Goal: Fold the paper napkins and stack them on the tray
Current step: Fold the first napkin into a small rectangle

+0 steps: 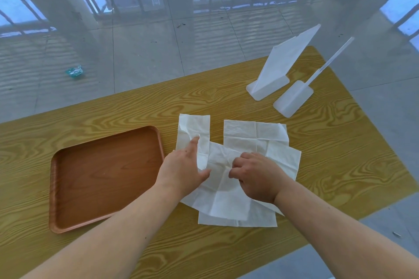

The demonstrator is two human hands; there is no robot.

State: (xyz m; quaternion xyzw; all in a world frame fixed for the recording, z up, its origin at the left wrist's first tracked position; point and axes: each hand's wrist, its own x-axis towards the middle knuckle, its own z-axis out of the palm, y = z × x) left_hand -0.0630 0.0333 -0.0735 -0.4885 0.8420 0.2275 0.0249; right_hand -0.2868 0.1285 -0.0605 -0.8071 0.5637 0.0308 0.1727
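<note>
Several white paper napkins lie overlapping on the wooden table, right of a brown tray that holds nothing. A narrow folded napkin lies farthest left, an unfolded creased one sits behind, and the top napkin lies rumpled in front. My left hand rests flat on the narrow napkin and the top napkin's left edge, fingers spread. My right hand is curled, pinching the top napkin near its middle.
Two white plastic stands rise at the table's far right, one holding a slanted panel, the other a thin clear stick. Beyond the table is a tiled floor with a small teal wrapper and a railing.
</note>
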